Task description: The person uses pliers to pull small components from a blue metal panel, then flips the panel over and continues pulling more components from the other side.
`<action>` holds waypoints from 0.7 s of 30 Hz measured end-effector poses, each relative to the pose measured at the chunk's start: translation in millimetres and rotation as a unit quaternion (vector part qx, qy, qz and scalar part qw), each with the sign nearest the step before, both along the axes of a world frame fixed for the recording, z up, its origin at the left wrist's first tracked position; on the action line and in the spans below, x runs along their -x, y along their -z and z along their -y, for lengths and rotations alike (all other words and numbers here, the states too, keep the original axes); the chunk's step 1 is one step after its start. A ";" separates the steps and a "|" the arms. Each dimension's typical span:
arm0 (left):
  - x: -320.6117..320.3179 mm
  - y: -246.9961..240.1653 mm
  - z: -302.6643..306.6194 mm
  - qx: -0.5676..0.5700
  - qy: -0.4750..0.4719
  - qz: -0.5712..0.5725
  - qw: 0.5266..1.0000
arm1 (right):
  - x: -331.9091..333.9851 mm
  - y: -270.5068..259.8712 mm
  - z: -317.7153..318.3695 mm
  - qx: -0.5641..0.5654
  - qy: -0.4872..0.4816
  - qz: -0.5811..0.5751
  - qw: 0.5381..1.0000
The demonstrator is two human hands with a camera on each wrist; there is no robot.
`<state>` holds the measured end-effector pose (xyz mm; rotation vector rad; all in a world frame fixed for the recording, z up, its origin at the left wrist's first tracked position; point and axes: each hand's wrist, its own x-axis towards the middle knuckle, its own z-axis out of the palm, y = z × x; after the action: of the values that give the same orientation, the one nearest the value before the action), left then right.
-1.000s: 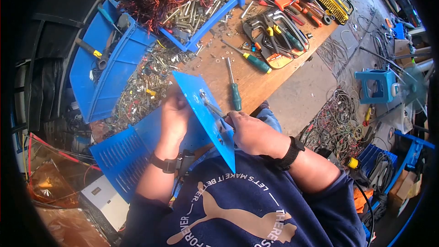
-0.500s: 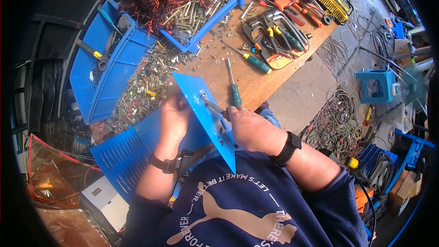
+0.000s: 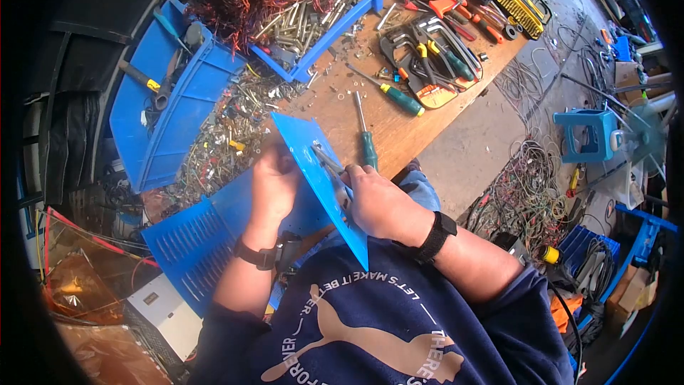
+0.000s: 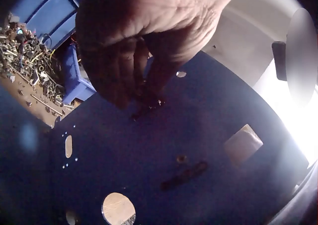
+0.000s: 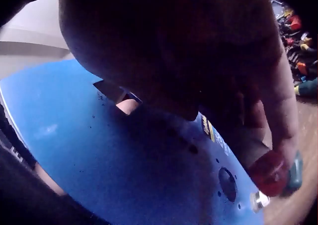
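Note:
In the head view a blue metal panel [image 3: 313,171] with cut-out holes stands tilted between the two hands. The right hand [image 3: 385,203] grips a grey metal tool [image 3: 328,160], whose far end meets a small silver fitting on the panel's near face. Its exact kind is hidden by the hand. Behind the panel is the left hand [image 3: 273,189]. In the left wrist view, the left thumb and fingers pinch a small dark fitting [image 4: 151,104] at the panel's shaded face. The right wrist view shows a silver fitting [image 5: 260,200] at the panel's edge, near the right fingertips.
A green-handled driver [image 3: 368,150] and a yellow-green screwdriver [image 3: 400,98] lie on the wooden table [image 3: 427,132]. Beyond them are a hex key set [image 3: 434,60] and a blue tray [image 3: 303,70] of metal parts. A slotted blue panel [image 3: 192,242] lies at the left.
The right hand has shifted slightly left toward the panel, and the grey tool has changed its angle against the fitting. The left hand and the panel have stayed nearly in place.

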<state>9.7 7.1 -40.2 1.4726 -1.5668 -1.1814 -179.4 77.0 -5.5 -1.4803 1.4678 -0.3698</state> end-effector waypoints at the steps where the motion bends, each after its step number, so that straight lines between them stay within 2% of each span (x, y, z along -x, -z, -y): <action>1: -0.4 -0.5 -0.5 -0.009 0.001 0.011 1.000 | -1.4 2.0 -0.5 0.005 0.006 -0.001 1.000; 3: -1.1 -2.2 0.2 -0.024 0.004 0.031 0.999 | -4.8 9.2 -1.2 0.017 0.017 -0.003 1.000; 6: 0.3 -2.1 1.2 -0.004 0.009 0.041 0.999 | -9.4 13.1 -4.1 0.023 0.025 -0.071 0.997; 12: -5.4 0.2 3.5 -0.009 0.023 0.077 0.997 | -9.0 23.5 -8.5 0.065 0.030 -0.068 0.995; 15: -5.4 -1.4 4.3 -0.022 0.030 0.064 0.997 | -8.3 22.5 -7.9 0.066 0.044 -0.031 0.996; 18: 1.0 -4.0 4.2 -0.008 0.020 0.022 1.000 | -8.2 18.1 -7.5 0.007 0.062 0.040 0.997; 21: -2.0 -12.0 7.6 -0.006 0.060 0.045 0.997 | -7.5 12.2 -3.8 -0.032 0.061 0.028 0.997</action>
<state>11.7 -0.5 -28.2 1.4751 -1.7329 -1.2091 -171.9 80.7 -17.7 -1.3242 1.5159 -0.4311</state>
